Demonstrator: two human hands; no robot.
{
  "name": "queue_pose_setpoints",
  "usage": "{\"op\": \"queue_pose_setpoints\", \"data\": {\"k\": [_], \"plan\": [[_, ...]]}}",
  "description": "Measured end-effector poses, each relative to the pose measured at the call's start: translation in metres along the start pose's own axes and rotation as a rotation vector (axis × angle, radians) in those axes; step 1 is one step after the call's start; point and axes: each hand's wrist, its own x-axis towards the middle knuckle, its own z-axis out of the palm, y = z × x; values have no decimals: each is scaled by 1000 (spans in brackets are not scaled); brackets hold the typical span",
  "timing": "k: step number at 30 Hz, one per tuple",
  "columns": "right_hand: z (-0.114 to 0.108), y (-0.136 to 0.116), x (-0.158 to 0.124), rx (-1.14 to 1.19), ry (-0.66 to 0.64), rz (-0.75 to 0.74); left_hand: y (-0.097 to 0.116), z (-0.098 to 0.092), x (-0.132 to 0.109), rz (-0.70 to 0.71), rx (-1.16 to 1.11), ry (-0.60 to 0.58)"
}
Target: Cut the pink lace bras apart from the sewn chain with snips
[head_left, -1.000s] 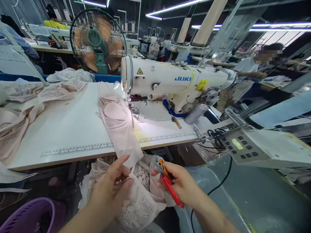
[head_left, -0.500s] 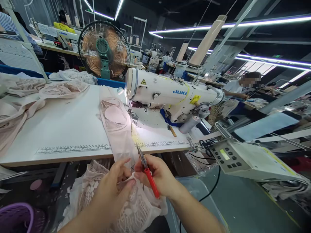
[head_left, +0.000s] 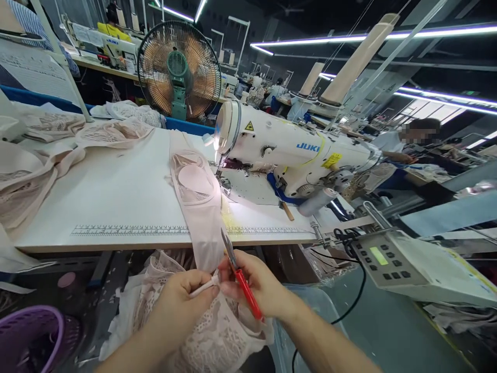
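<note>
My left hand (head_left: 186,298) pinches a narrow pale edge of a pink lace bra (head_left: 217,336) below the table's front edge. Close beside it, my right hand (head_left: 252,285) is closed around red-handled scissors (head_left: 248,292), their blades pointing up and away from me. The right fingertips also touch the fabric near the left thumb. From there a pale pink band (head_left: 205,235) runs up over the table edge to a moulded cup (head_left: 194,177) lying left of the needle of the white sewing machine (head_left: 287,140).
More lace bra pieces (head_left: 112,134) lie at the table's left. A fan (head_left: 178,72) stands behind the table (head_left: 128,197). A control box (head_left: 392,259) juts out at right, and a purple basket (head_left: 34,321) is at lower left. A person (head_left: 404,142) works at far right.
The view has shifted, so the scene sits further right. My left fingers have closed more tightly on the fabric edge, which now shows as a narrow folded strip. The scissors stay in my right hand.
</note>
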Motion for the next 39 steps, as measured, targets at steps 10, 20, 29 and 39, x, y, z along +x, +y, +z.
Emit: {"op": "queue_pose_setpoints", "data": {"k": [10, 20, 29, 39], "plan": [[-15, 23, -19, -400, -472, 115, 11, -29, 1, -88, 106, -75], [1, 8, -13, -470, -428, 96, 11, -41, 2, -158, 26, -112], [11, 9, -14, -360, -386, 136, 11, -46, 5, -192, -76, -95], [28, 27, -16, -331, -322, 223, 7, -54, 4, -195, -115, -127]]}}
